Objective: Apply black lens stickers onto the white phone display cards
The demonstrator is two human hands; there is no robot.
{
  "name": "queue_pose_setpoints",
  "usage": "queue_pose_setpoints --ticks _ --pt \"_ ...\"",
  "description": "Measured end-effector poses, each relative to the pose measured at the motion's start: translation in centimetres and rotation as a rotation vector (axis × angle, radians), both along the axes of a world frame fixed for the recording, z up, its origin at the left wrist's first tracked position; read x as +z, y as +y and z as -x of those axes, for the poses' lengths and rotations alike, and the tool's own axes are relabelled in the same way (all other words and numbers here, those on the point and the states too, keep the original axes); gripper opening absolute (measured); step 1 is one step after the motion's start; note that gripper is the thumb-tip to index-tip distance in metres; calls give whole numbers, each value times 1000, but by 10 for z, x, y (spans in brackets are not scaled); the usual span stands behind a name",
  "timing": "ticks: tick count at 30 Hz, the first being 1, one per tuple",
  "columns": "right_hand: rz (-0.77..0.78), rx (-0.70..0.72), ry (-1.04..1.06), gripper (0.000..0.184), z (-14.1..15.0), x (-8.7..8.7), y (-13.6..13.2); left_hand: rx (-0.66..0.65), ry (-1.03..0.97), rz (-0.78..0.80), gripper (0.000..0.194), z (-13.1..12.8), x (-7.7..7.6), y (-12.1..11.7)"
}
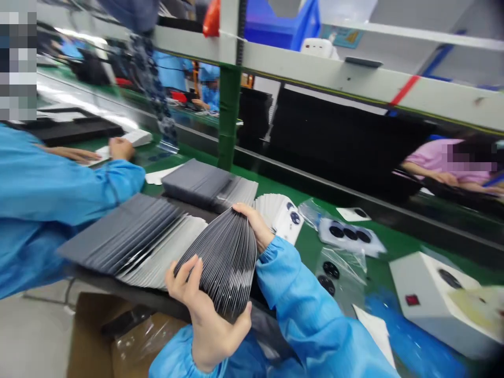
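A thick stack of thin dark sheets fans out between my two hands. My left hand cups its near end, thumb on the right edge and fingers on the left. At the far end, my right hand pinches the sheets together, its fingers partly hidden behind them. Left of the held stack, a row of dark and pale sheets leans on the bench. Behind it lies another stack of grey sheets. White cards with dark round spots are spread just beyond my right hand.
A co-worker's blue sleeve reaches in from the left. On the right are a plastic-wrapped pack with black discs, a bag with black round parts and a white machine with a red switch. A cardboard box stands below the bench edge.
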State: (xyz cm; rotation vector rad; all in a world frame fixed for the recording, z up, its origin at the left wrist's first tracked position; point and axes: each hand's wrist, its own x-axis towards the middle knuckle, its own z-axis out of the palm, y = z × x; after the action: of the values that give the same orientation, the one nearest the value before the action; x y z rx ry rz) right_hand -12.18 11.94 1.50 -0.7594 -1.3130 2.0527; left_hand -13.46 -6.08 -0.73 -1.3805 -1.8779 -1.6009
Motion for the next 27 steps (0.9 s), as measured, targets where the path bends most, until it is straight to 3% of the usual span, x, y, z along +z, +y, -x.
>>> queue_pose_setpoints --ticks 5,12,16,20,24,27 --pt "-76 -185 -58 22 -73 -20 -4 -196 29 8 99 -36 -18 0" --pt "-92 -494 -83 25 -162 -63 -21 -501 133 -33 103 -66 -62 8" --pt "-87 -520 -21 26 -176 -72 -24 -570 225 -75 117 -63 -78 14" --pt "-81 -505 41 31 -175 -73 -25 -554 265 -113 117 -56 -88 20" --pt "-98 -541 62 28 -174 -72 -26 -515 243 -137 106 -54 -102 29" --pt "-127 -593 79 25 -183 -66 -35 -532 150 -7 74 -52 -112 32"
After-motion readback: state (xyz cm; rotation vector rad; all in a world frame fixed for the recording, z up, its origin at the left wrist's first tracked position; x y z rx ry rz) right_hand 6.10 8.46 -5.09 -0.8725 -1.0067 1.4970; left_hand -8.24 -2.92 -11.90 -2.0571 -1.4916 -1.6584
